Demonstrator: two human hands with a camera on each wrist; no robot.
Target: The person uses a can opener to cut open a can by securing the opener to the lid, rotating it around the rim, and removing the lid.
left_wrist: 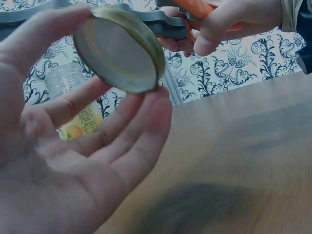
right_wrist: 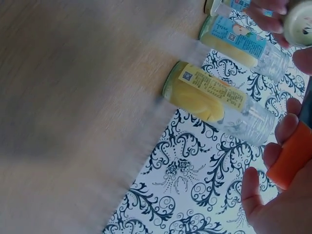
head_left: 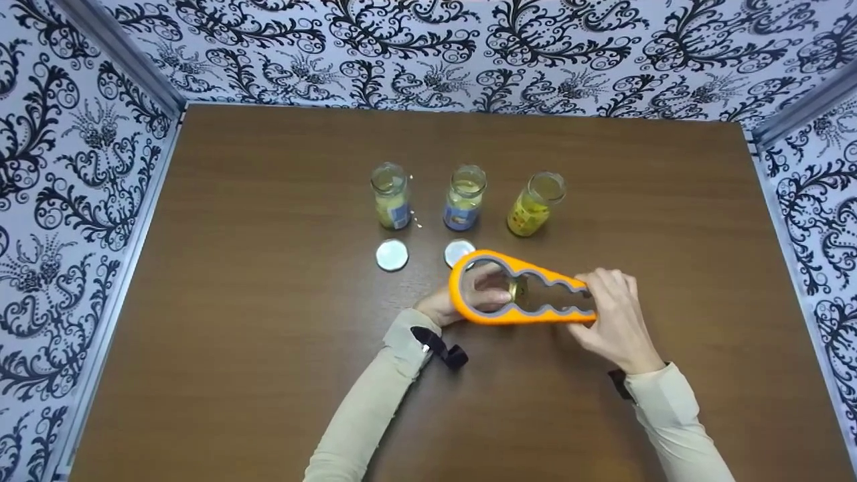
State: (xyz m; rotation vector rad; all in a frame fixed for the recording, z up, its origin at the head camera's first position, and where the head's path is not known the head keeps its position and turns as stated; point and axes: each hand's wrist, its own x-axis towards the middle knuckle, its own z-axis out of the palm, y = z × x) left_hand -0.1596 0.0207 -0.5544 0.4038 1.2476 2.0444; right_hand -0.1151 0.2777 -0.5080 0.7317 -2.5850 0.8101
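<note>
My left hand (head_left: pixel 438 306) pinches a gold-rimmed jar lid (left_wrist: pixel 119 53) between thumb and fingers, its pale inside toward the left wrist camera. An orange jar opener (head_left: pixel 495 319) with a grey scalloped inner edge is held over the table by my right hand (head_left: pixel 616 321), which grips its narrow end. From the head camera, the opener's wide loop overlaps my left fingers, and the lid shows through its opening. Behind the opener stands an open glass jar (head_left: pixel 530 213) with a yellow label and yellow contents.
Two more open jars, a left jar (head_left: pixel 392 201) and a middle jar (head_left: pixel 463 201), stand in a row with pale contents and blue labels. In front lie a white lid (head_left: pixel 392 255) and another lid (head_left: pixel 457 252), partly covered by the opener. Small white crumbs dot the brown table (head_left: pixel 268 301).
</note>
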